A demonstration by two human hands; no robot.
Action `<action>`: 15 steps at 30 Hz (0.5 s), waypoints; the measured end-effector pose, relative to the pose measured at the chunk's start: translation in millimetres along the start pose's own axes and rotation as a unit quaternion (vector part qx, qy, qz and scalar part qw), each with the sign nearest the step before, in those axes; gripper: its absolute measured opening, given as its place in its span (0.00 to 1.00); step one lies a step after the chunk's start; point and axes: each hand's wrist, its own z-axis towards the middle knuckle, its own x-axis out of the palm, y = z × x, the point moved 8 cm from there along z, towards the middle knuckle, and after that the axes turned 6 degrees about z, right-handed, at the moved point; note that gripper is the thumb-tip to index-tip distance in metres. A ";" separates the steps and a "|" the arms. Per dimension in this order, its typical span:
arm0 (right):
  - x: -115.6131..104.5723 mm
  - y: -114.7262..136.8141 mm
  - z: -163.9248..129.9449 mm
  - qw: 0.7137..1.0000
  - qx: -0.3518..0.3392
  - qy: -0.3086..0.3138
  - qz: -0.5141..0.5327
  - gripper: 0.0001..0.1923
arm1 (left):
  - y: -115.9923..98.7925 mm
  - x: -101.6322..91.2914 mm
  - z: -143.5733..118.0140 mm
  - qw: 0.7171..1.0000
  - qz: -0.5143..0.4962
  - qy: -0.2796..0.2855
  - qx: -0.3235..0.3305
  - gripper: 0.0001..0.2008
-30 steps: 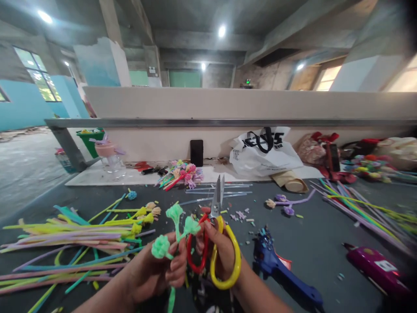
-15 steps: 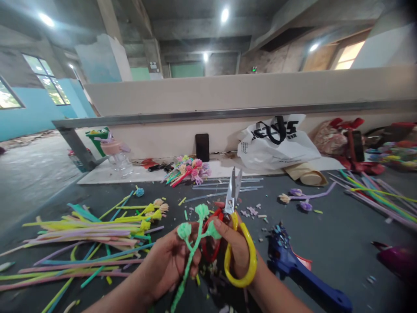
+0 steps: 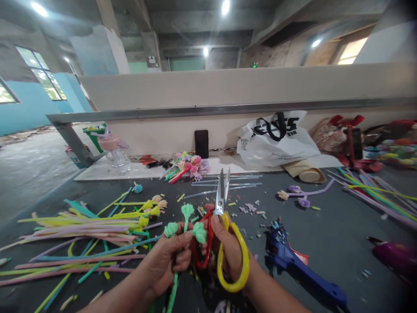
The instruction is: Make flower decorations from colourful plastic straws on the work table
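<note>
Low in the middle, my left hand (image 3: 169, 258) is closed around a green pipe-cleaner flower (image 3: 187, 212). Three fluffy heads stick out above its fingers, and the twisted stem hangs below the palm. Close beside it, my right hand (image 3: 228, 248) grips a pair of scissors (image 3: 220, 198) with one yellow and one red handle. The blades point up and away, slightly apart, with nothing between them. The right fingertips are partly hidden behind the handles and the right-hand flower head.
Loose pipe cleaners (image 3: 81, 230) are heaped at left. A blue glue gun (image 3: 299, 265) lies at right, near a purple flower stem (image 3: 312, 193). Along the back are finished flowers (image 3: 190, 166), a phone (image 3: 201, 143), a plastic bag (image 3: 276, 141) and a clear cup (image 3: 115, 156).
My left hand has shifted its hold up the stem to just under the flower heads. My right fingers have let go of one head, and the scissors have moved slightly left.
</note>
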 end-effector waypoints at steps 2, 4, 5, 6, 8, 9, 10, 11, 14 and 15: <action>0.8 4.7 -0.3 0.999 -0.022 0.012 -0.021 0.23 | 1.3 -1.4 1.4 1.000 -0.015 0.005 -0.011 0.11; 3.0 7.4 -0.9 0.998 -0.033 0.031 -0.033 0.25 | 3.9 -1.9 1.8 0.999 -0.032 0.014 -0.026 0.12; 4.5 8.0 -1.5 0.998 -0.036 0.042 -0.034 0.26 | 5.3 -1.9 1.6 0.999 -0.039 0.019 -0.032 0.12; 6.2 8.5 -2.1 0.997 -0.037 0.051 -0.036 0.28 | 6.4 -2.0 1.2 0.998 -0.047 0.022 -0.037 0.12; 9.5 9.7 -3.8 0.996 -0.041 0.061 -0.050 0.30 | 8.4 -2.4 0.4 0.997 -0.061 0.027 -0.044 0.12; 10.9 10.9 -4.5 0.995 -0.045 0.060 -0.060 0.31 | 9.4 -2.3 0.1 0.996 -0.067 0.031 -0.047 0.13; 11.9 12.1 -5.1 0.995 -0.049 0.056 -0.070 0.31 | 10.2 -2.4 0.0 0.996 -0.072 0.035 -0.051 0.13; 12.5 13.2 -5.4 0.995 -0.051 0.049 -0.077 0.30 | 11.0 -2.4 0.0 0.995 -0.076 0.040 -0.055 0.13; 11.9 17.8 -4.5 0.995 -0.069 0.032 -0.069 0.29 | 12.4 -2.6 0.8 0.992 -0.092 0.057 -0.066 0.12; 10.7 18.4 -3.5 0.995 -0.072 0.028 -0.062 0.30 | 12.5 -2.8 1.0 0.991 -0.100 0.062 -0.069 0.13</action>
